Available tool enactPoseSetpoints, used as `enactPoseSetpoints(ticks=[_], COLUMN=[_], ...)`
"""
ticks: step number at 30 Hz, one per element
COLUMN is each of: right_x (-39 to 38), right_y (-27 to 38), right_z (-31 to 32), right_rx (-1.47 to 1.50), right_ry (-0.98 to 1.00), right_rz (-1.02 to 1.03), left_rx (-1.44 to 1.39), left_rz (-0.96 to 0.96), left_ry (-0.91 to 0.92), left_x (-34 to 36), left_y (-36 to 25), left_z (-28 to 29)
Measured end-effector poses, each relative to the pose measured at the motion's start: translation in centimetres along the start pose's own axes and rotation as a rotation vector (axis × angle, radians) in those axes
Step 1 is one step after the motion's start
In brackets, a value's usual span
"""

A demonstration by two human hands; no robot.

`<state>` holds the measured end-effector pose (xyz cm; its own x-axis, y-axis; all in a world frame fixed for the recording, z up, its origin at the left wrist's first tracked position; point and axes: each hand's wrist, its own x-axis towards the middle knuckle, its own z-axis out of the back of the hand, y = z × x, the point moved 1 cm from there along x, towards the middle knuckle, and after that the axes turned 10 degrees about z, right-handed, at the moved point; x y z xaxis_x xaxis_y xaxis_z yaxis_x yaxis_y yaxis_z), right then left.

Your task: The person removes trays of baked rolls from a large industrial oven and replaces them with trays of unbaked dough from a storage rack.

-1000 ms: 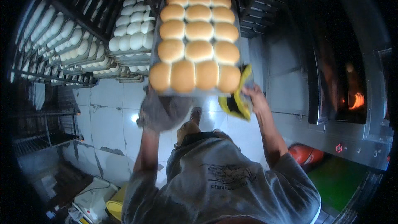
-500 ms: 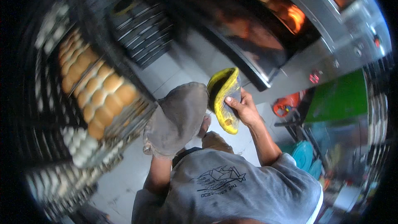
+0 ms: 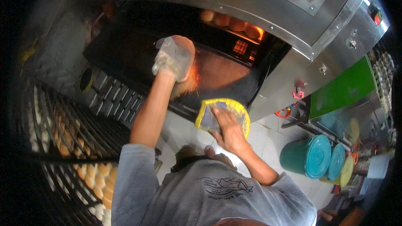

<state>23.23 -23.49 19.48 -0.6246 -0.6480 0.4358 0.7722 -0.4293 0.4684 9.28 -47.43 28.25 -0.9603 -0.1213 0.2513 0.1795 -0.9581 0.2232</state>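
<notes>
My left hand, largely covered by a grey oven pad, reaches over the dark lowered door of a steel oven. A blurred orange, straw-like patch shows just below that pad; I cannot tell what it is. Lower and to the right, my right hand grips a yellow-edged grey pad, fingers resting across it, short of the oven door's front edge. Browned buns glow inside the oven, behind the door.
Racks with trays of buns stand at lower left. A slatted dark metal piece is left beneath the door. Lidded teal buckets, a yellow bucket and a green panel are at the right. Switches line the oven front.
The bun tray seen a second ago has left my hands for the rack. I have turned to the oven; my left hand has risen over its door, my right pad sits lower.
</notes>
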Motion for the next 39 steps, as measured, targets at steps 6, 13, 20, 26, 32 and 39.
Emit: enactPoseSetpoints(ticks=[6, 13, 20, 26, 32, 39], right_x=[0.7, 1.0, 7.1, 12.8, 12.9, 9.4], right_y=[-0.4, -0.1, -3.3, -11.8, -12.8, -9.2], right_z=[0.7, 0.5, -0.5, -2.2, -2.7, -2.2], right_rx=[0.164, 0.181, 1.059, 1.617, 1.803, 1.735], right_ry=[-0.059, -0.182, -0.948, -1.370, -1.289, -1.038], right_rz=[-0.199, -0.355, -0.769, -0.537, -0.392, -0.507], left_rx=[0.514, 0.178, 0.082, -0.138, -0.541, -1.942], left_rz=[-0.254, -0.162, -0.161, 0.016, 0.016, 0.047], left_ry=[-0.052, 0.268, 0.187, 0.135, -0.120, 0.126], left_x=[16.4, 25.6, 24.6, 15.3, 8.4, 1.7], left_y=[-3.9, -6.0, -4.7, 0.9, 7.4, 9.8], left_z=[-8.7, -12.3, -9.3, -1.4, -5.2, -11.0])
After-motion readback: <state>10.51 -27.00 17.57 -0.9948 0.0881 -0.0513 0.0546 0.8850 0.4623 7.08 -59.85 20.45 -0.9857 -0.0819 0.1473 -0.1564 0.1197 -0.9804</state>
